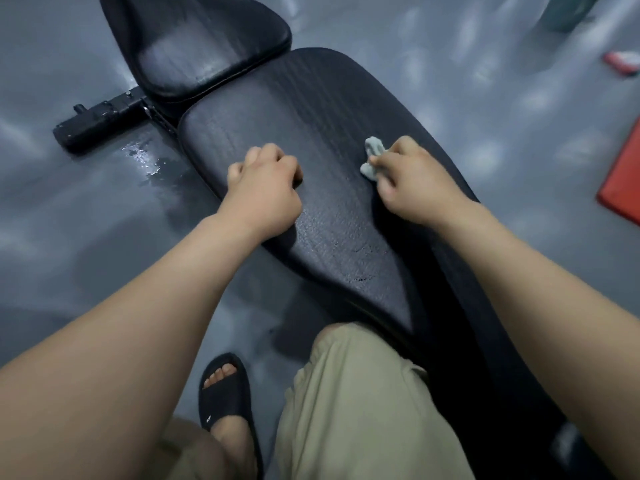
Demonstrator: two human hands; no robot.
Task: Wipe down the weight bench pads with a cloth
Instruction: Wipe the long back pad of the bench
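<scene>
A long black bench pad (311, 109) runs from the picture's middle towards the lower right. A shorter black pad (207, 46) sits beyond it at the top left. My right hand (412, 181) grips a small pale grey-green cloth (372, 157) and holds it against the long pad's right side. My left hand (266, 185) rests on the same pad with its fingers curled under, holding nothing. A few wet marks show on the pad near its front part.
The bench's black metal foot (100, 119) sticks out left over a glossy grey floor, with a wet patch (145, 161) beside it. A red mat (623, 178) lies at the right edge. My foot in a black slide sandal (225, 393) stands below the bench.
</scene>
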